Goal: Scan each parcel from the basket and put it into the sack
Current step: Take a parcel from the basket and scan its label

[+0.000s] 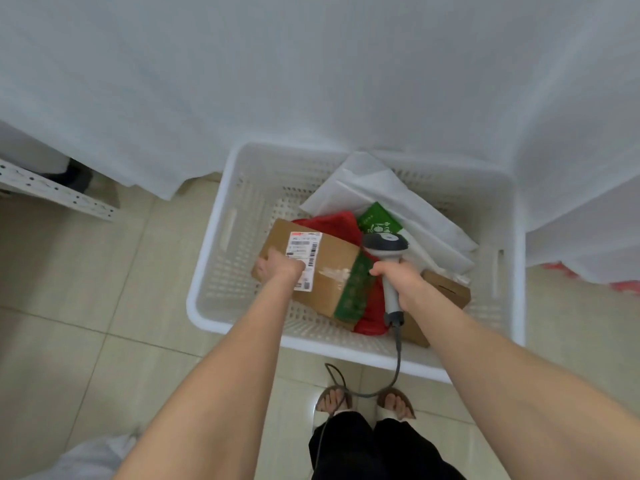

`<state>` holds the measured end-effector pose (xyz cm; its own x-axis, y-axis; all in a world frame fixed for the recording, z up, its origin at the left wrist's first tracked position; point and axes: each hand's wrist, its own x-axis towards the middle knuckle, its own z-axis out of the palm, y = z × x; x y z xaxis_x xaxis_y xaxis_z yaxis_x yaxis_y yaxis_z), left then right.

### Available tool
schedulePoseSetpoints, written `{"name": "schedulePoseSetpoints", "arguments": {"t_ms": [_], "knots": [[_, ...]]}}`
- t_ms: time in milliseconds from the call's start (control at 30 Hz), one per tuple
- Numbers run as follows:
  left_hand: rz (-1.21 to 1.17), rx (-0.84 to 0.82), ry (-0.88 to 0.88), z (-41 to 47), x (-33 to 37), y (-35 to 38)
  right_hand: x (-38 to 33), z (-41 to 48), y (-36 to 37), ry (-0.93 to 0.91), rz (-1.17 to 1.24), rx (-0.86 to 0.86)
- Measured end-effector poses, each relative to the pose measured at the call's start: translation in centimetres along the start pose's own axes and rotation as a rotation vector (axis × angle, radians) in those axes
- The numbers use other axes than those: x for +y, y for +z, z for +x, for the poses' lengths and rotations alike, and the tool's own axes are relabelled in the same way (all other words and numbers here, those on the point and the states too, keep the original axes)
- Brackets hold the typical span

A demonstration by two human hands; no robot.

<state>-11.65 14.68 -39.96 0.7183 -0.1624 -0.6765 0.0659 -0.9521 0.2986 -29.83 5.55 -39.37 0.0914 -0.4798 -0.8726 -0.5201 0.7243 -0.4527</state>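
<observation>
- Brown cardboard box up out of the pile, tilted over the left half of the basket, label facing up. Not in the sack yet.
- Left hand clamped round the box's left end, fingers curled over the far edge, wrist lying across the lower part of the label.
- Right hand wrapped snug round the scanner handle, head sitting just off the box's right end. Looks aimed past the box, not at the label.
- Guessing this is the scan step: just needs the head swung round onto the barcode.
- Risk one: bad read, thanks to that wrist covering part of the label. Worth sliding the grip back a touch.
- Risk two: beeping the wrong parcel. Green packet, red bag and white mailers all right by the scanner head.
- Risk three: one-handed hold on one end only, so could sag or slip and drop back into the basket.
- Risk four: cable draped over the near rim and looping right by the feet. Easy snag or trip when turning for the sack.
- White cloth thing bottom left, well apart from the basket, maybe the sack. Can't tell for sure.
</observation>
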Motion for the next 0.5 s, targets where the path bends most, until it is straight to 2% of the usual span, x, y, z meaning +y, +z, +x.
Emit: {"name": "schedulePoseSetpoints", "arguments": {"t_ms": [100,167,267,300,400,500], "knots": [[0.048,0.006,-0.046,2.1,-0.7,-0.3,1.0,0.9,-0.4,0.065,0.116,0.0],[-0.002,0.005,-0.086,4.2,-1.5,-0.2,1.2,1.9,0.2,0.074,0.155,-0.041],[-0.063,-0.1,-0.058,7.0,-2.3,0.5,1.3,3.4,1.8,0.083,0.159,-0.087],[-0.047,-0.133,-0.045,7.0,-2.3,0.8,1.3,3.9,2.4,0.093,0.176,-0.107],[0.05,-0.082,-0.036,5.1,-1.4,1.2,0.9,4.3,3.6,0.12,0.271,-0.137],[0.161,-0.089,-0.015,2.3,0.0,1.6,-0.1,4.0,3.8,0.109,0.305,-0.068]]}}
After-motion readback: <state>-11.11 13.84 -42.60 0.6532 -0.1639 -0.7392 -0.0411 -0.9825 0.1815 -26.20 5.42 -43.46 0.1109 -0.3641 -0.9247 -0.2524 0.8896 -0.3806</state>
